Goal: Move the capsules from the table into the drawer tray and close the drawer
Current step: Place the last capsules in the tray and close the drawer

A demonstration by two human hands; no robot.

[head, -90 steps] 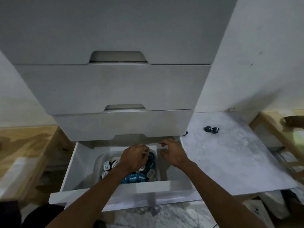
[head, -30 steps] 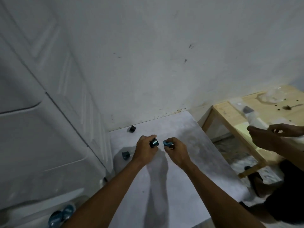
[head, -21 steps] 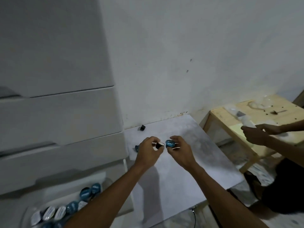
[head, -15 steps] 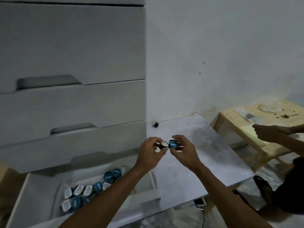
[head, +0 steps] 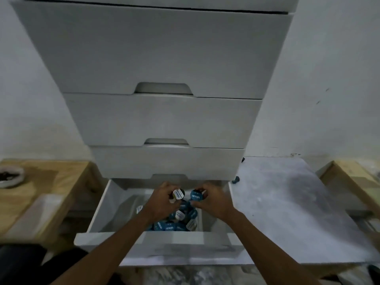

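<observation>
Hovering over the open drawer (head: 160,241), both hands now carry one capsule each, brought across from the table. Left hand (head: 162,204) pinches a white-lidded capsule (head: 178,194) at its fingertips, other fingers curled in; right hand (head: 211,202) pinches a blue-lidded capsule (head: 196,196) the same way. The two capsules sit just beside each other, above the rear part of the clear tray (head: 133,204), not yet released. Half a second ago the hands were still over the table's left edge; now they are centred over the drawer, so the carry looks done and the drop is next. Below them the tray's pile of capsules (head: 174,225) is crowded toward the drawer's front edge. Outward: one dark capsule (head: 236,179) remains at the table's (head: 287,212) rear-left corner, close to the cabinet (head: 164,120), another speck further back is too small to tell. Judgement: at least one more trip before closing the drawer.
</observation>
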